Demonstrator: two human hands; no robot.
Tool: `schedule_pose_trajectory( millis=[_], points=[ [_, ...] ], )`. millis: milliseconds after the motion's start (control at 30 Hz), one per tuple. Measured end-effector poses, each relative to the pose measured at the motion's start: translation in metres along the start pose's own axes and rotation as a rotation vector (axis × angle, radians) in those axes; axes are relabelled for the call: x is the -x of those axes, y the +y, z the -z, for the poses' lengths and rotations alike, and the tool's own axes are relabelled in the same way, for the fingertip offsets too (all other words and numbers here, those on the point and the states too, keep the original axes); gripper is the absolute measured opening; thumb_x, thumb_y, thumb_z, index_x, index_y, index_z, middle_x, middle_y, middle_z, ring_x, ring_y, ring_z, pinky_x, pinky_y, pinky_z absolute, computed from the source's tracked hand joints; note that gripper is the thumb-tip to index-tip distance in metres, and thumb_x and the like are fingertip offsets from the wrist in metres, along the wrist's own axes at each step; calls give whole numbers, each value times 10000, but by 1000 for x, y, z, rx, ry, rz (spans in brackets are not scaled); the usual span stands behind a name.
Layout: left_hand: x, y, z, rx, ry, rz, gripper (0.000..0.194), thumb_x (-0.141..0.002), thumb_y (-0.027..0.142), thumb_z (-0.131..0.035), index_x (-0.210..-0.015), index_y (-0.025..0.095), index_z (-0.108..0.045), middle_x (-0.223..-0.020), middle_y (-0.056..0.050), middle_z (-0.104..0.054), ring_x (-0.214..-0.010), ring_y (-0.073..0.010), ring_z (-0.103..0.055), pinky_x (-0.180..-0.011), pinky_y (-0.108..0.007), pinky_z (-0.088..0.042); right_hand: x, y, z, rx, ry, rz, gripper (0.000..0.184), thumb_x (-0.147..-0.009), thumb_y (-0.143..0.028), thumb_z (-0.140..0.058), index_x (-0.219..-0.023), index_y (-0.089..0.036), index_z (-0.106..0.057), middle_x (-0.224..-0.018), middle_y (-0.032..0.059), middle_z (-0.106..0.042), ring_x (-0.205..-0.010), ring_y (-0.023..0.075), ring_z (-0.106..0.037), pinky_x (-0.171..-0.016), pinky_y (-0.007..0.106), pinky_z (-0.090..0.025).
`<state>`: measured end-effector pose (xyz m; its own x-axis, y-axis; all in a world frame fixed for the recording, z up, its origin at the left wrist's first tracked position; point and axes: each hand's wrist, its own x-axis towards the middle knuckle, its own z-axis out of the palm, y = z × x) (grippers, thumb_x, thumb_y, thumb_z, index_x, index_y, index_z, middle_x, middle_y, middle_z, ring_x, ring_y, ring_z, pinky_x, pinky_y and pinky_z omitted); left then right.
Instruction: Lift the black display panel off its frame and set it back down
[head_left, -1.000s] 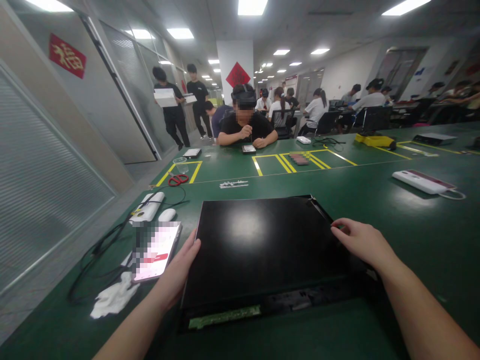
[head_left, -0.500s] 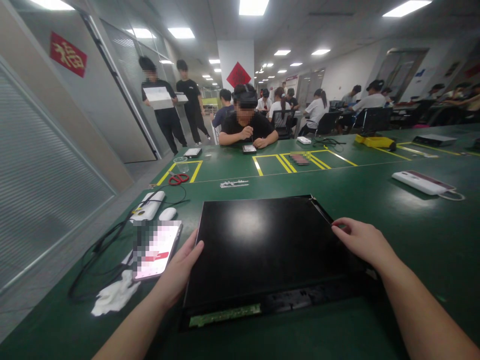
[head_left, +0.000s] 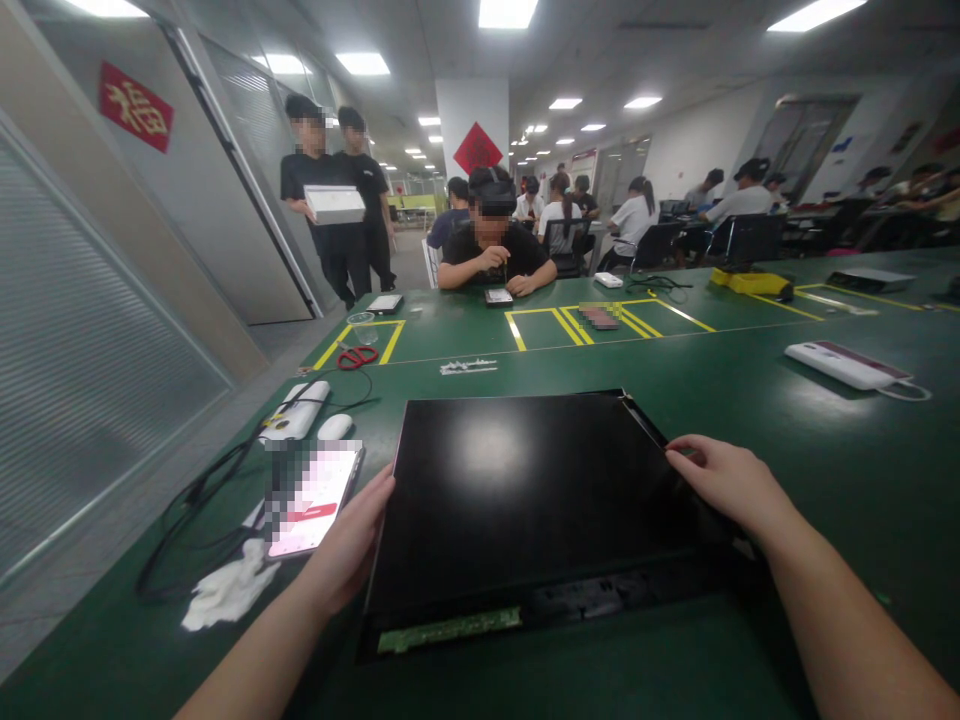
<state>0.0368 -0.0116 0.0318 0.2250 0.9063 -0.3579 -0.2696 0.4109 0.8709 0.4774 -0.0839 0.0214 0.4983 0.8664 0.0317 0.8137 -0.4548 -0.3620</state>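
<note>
In front of me is a large black LCD screen panel (head_left: 517,490), glossy on top, with a green circuit strip (head_left: 450,630) along its near edge. My left hand (head_left: 356,535) is at the panel's left side, fingertips against the edge and the other fingers partly hidden by it. At the far right part of the panel, my right hand (head_left: 724,480) pinches the thin dark rim between thumb and forefinger. The rest of that hand's fingers curl out of sight. A lit phone (head_left: 319,500) lies just left of my left hand.
Left of the panel are a white mouse (head_left: 335,428), a white power bank (head_left: 296,410), black cables (head_left: 202,490) and a crumpled tissue (head_left: 232,590). Red-handled scissors (head_left: 358,357) lie beyond. A white device (head_left: 847,365) is at right. Across the green table (head_left: 600,660) sits a person (head_left: 491,250).
My left thumb has drawn back from the panel's top surface to its left edge. The panel and my right hand barely differ. Two people in the background have shifted, one carrying a white box.
</note>
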Motion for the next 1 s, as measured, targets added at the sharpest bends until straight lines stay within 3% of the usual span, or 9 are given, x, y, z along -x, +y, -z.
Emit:
schedule_pose_trajectory(
  millis=[100, 233, 1000],
  points=[
    [2, 2, 0, 41, -46, 74, 706, -893, 294, -686, -1546, 285, -417, -1366, -107, -679, -1172, -327, -684, -977, -445, -562, -1, 2, 0, -13, -4, -5, 347, -857, -487, -531, -1002, -281, -769, -867, 44, -761, -786, 255, -688, -635, 339, -452],
    [3, 1, 3, 44, -76, 68, 722, -893, 308, -693, -1553, 298, -402, -1377, -100, -672, -1166, -322, -687, -971, -425, -565, -2, 4, -2, -17, 5, 0, 351, -857, -495, -533, -998, -277, -769, -843, 49, -758, -765, 258, -687, -628, 346, -454],
    [2, 0, 5, 15, -70, 71, 811, -865, 393, -733, -1575, 350, -341, -1441, -81, -623, -1203, -319, -666, -954, -401, -572, -3, 6, -2, -5, -6, 8, 345, -854, -479, -535, -1005, -277, -770, -869, 49, -760, -785, 262, -686, -634, 345, -451]
  ],
)
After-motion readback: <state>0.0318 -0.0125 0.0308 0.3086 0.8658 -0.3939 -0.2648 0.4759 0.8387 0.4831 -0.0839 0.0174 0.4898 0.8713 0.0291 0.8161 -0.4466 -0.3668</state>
